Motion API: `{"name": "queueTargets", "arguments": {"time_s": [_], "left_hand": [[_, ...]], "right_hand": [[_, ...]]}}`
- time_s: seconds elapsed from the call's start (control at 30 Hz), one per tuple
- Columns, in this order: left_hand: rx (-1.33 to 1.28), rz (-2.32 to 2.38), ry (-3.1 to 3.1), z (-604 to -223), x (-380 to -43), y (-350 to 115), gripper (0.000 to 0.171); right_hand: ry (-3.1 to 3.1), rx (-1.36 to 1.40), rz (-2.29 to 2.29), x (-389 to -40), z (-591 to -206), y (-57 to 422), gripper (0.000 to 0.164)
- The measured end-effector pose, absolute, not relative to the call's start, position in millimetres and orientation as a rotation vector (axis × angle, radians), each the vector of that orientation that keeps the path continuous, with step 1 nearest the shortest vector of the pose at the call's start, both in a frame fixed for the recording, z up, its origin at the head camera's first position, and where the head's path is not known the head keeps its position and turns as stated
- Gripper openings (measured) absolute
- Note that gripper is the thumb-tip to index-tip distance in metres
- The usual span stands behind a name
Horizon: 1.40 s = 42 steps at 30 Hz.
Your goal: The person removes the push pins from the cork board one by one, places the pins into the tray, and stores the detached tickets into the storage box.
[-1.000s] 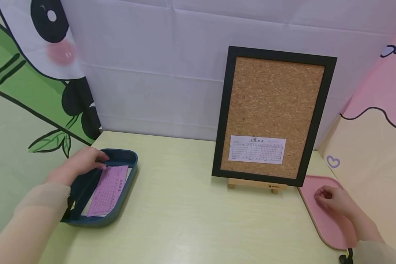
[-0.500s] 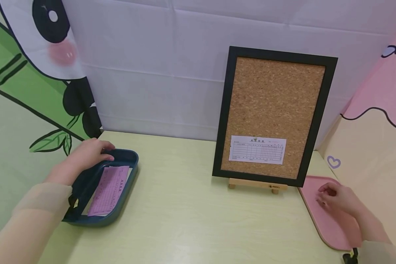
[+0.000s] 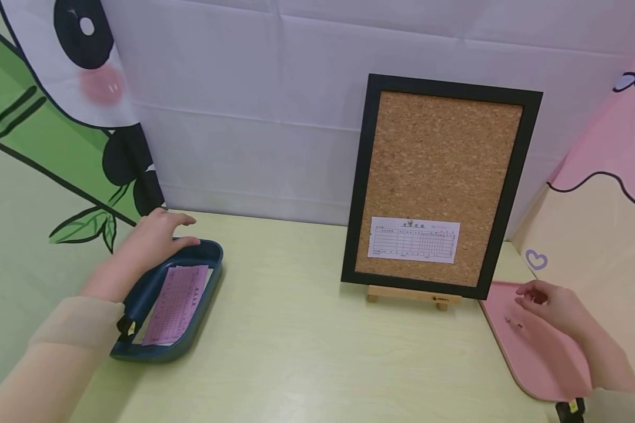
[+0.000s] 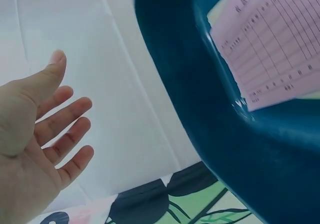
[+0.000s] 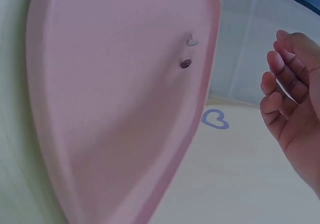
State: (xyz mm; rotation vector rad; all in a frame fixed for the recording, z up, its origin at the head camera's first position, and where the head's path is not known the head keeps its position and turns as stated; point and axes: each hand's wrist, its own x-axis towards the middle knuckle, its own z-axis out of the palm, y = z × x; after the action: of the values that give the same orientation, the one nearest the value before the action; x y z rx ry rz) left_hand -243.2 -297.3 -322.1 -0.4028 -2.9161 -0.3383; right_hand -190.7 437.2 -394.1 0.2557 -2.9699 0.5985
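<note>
My left hand point(image 3: 156, 241) hovers over the back left rim of a dark blue tray point(image 3: 219, 255). Its thumb and fingers are spread apart and hold nothing, as the left wrist view also shows. Inside that tray lies a stack of slips, a pink printed form point(image 3: 176, 302) on top. Above a pink tray point(image 3: 552, 370) is my right hand point(image 3: 558, 308), fingers loosely bent and holding nothing. Two small pins, one pale point(image 5: 191, 42) and one dark point(image 5: 185, 63), lie on the pink tray, apart from the hand.
A black-framed corkboard point(image 3: 444, 158) leans on a small wooden easel point(image 3: 413, 294) between the trays. A white printed form point(image 3: 414, 242) is fixed low on it by a pushpin point(image 3: 410, 222). The pale table point(image 3: 296, 341) spans the front; a printed cloth point(image 3: 254, 117) hangs behind.
My left hand has lifted from the pink form toward the tray's back rim and spread its fingers. My right hand has risen and moved right, baring the two pins on the pink tray.
</note>
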Motion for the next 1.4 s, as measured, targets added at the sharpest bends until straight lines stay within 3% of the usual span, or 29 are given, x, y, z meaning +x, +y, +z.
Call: {"name": "queueTargets", "arguments": {"time_s": [1.07, 1.4], "left_hand": [[-0.383, -0.574, -2.58, -315.6, -203.1, -216.1, 0.037], [-0.436, -0.647, -2.522, -326.7, -197.0, -194.9, 0.044]], "right_hand": [[-2.62, 0.246, 0.637, -165.8, -348.1, 376.2, 0.015], [-2.5, 0.23, 0.699, -161.5, -344.0, 348.9, 0.018]]}}
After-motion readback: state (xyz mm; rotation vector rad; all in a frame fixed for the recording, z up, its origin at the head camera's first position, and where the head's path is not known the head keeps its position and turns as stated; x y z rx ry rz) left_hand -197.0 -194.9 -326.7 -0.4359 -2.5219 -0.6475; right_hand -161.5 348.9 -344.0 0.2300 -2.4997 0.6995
